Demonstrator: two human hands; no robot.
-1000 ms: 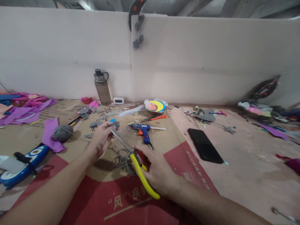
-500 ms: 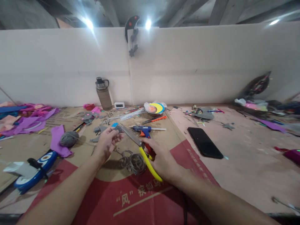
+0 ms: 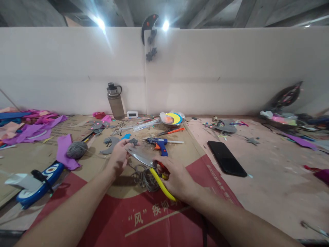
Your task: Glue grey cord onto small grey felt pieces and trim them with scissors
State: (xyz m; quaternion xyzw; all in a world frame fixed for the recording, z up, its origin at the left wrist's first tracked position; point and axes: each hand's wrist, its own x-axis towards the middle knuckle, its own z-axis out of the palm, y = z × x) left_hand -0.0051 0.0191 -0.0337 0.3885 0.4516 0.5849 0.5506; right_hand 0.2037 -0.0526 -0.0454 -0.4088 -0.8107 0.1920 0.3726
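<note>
My left hand (image 3: 120, 154) pinches a small grey felt piece (image 3: 133, 141) between thumb and fingers. In my right hand (image 3: 177, 175) are large scissors (image 3: 163, 185) with yellow and red handles, their blades pointing left toward my left fingers. The blade tips reach the lower side of the felt piece; whether they touch it is unclear. Below the blades lies a tangle of grey cord (image 3: 146, 178). A blue glue gun (image 3: 160, 143) rests just beyond my right hand. Left of the held piece is a grey felt crescent (image 3: 110, 145), near a small blue shape (image 3: 126, 136).
Cardboard (image 3: 195, 144) covers the table's middle. A bottle (image 3: 116, 103) and a small white clock (image 3: 132, 114) stand by the wall. A phone (image 3: 226, 158) lies right. Grey yarn (image 3: 77, 150), purple felt (image 3: 65, 151) and a blue-white tool (image 3: 41, 188) lie left.
The scissor blades have swung lower and flatter and look more closed. My left hand has turned slightly, and the grey piece sits a little farther right. The whole view has shifted slightly.
</note>
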